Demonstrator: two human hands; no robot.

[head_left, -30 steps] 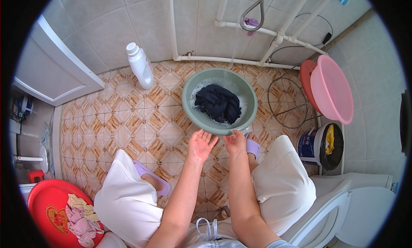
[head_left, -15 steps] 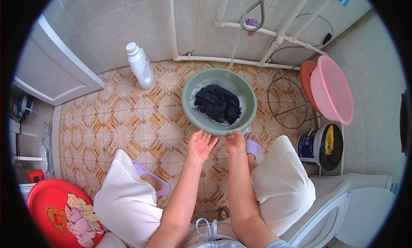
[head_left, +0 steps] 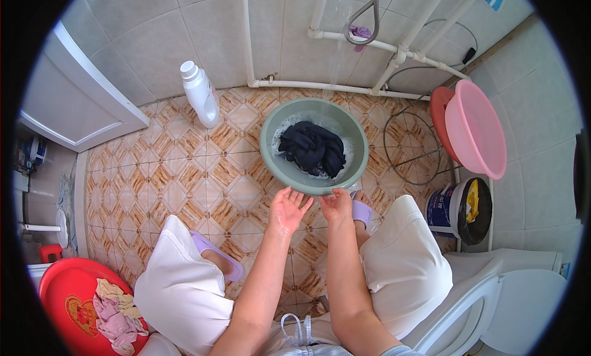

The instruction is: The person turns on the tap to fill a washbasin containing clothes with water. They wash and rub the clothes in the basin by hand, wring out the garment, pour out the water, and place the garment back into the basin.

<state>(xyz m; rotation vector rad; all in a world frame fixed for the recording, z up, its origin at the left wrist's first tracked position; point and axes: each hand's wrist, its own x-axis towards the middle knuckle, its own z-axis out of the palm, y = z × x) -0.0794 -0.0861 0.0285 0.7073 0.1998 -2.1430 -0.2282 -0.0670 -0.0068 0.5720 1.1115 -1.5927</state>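
A navy cloth [head_left: 311, 149] lies bunched in the grey-green basin [head_left: 268, 153] on the tiled floor, already in water with white suds around it; a thin stream of water [head_left: 334, 72] comes down at the basin's far side, so filling looks to be under way rather than finished. The cloth is unspread, and neither hand is on it. The person's left hand [head_left: 283, 209] is palm up with fingers loosely parted at the near rim; the right hand [head_left: 337, 205] is more curled beside it, fingertips at the same rim, and whether it grips there cannot be told. Close to the basin's near right side, a foot in a lilac slipper [head_left: 361, 214] limits room. Farther right, a looped hose [head_left: 386, 140] lies on the floor before a pink basin [head_left: 477, 131], with a bucket [head_left: 442, 211] nearer. A white bottle [head_left: 201, 97], capped, stands apart at far left. At near left, a red basin [head_left: 58, 285] bears pink cloth [head_left: 117, 322] and cream cloth [head_left: 111, 290], both out of the water.
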